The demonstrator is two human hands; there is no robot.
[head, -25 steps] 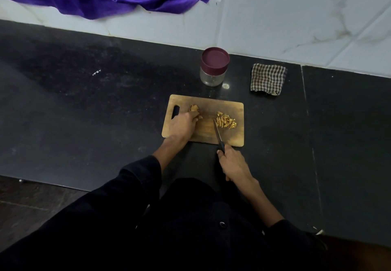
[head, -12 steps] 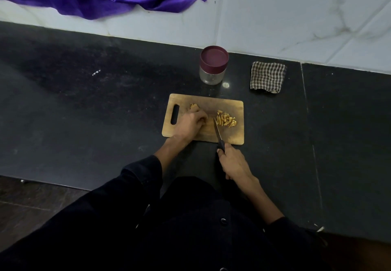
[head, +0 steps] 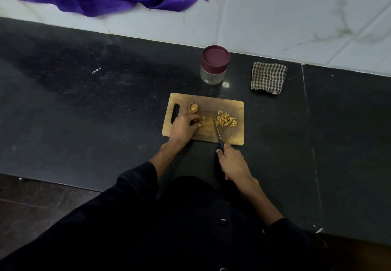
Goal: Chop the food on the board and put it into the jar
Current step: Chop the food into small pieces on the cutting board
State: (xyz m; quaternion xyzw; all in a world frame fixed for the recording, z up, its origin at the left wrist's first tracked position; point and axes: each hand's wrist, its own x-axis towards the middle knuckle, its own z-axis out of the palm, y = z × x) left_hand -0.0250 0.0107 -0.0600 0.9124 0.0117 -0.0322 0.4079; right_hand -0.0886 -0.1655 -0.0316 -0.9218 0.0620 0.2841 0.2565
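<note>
Both forearms reach forward out of dark sleeves pushed up toward the elbows. The left hand (head: 184,125) lies palm down, knuckles up, with its fingers curled inward at the tips and the wrist bent slightly to the right. The right hand (head: 232,161) sits nearer the body, fist closed around a handle, thumb side up, wrist straight.

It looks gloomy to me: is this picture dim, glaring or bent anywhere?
Head view: dim overall, the dark counter swallowing detail; one small glare spot beside the jar; wide-angle lens bows the wall edge; chopped pieces stay fairly sharp.
</note>
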